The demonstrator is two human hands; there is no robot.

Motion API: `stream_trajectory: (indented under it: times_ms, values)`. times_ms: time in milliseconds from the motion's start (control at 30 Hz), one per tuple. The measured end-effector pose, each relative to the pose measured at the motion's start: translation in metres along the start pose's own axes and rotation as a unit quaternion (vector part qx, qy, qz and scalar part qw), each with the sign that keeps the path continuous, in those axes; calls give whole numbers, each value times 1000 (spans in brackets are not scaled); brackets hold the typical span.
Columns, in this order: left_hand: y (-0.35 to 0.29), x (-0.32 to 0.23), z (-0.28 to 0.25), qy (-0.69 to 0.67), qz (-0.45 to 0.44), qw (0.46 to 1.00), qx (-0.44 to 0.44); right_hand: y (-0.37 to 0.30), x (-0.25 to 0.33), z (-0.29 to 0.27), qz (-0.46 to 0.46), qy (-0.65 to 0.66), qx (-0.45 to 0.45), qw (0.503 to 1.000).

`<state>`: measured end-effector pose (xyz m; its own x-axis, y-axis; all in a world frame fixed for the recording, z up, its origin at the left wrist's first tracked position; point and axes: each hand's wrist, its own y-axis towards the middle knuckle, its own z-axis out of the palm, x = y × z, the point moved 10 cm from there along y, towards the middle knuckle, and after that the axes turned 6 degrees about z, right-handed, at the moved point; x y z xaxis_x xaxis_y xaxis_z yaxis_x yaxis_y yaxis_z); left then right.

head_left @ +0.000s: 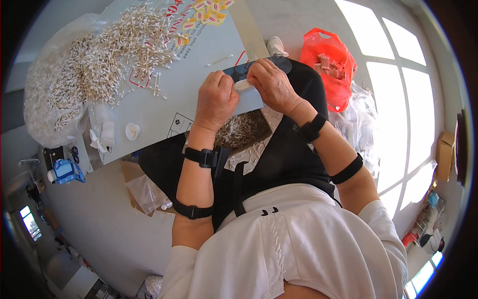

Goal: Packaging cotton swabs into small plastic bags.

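Note:
Both my hands are raised close together over my lap, at the table's near edge. The fingers of my left hand (218, 99) are curled in on one end of a small pale packet (244, 86). My right hand (275, 85) pinches its other end. Small dots along the packet look like cotton swab tips, but my fingers hide much of it. Below the hands, a box (259, 142) on my lap holds many loose cotton swabs (241, 130). A single cotton swab (219, 60) lies on the table just beyond my hands.
Left on the grey table (194, 94), a large heap of cotton swabs (102, 60) spills from a clear bag (37, 94). Small yellow-and-white packets (206, 12) lie at the far edge, and a white cap (132, 131) nearer. A red bag (326, 42) stands to the right.

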<state>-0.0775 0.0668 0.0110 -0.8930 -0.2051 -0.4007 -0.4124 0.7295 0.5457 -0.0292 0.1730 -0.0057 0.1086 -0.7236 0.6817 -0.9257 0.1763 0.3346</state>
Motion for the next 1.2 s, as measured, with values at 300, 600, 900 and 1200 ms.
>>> stream_trajectory:
  times_ms: [300,600,900,1200]
  values:
    - [11,-14,2,-4,26,1000,9,-2,3,-6,-13,3,-17,1000]
    - [5,-5,10,-19,-2,999,32,0,24,-10,-137,-129,-11,982]
    - [14,-18,-19,78,64,994,-35,1,38,-28,-164,-124,-90,974]
    - [-41,14,12,-40,-33,998,42,-36,8,40,-114,-165,52,978]
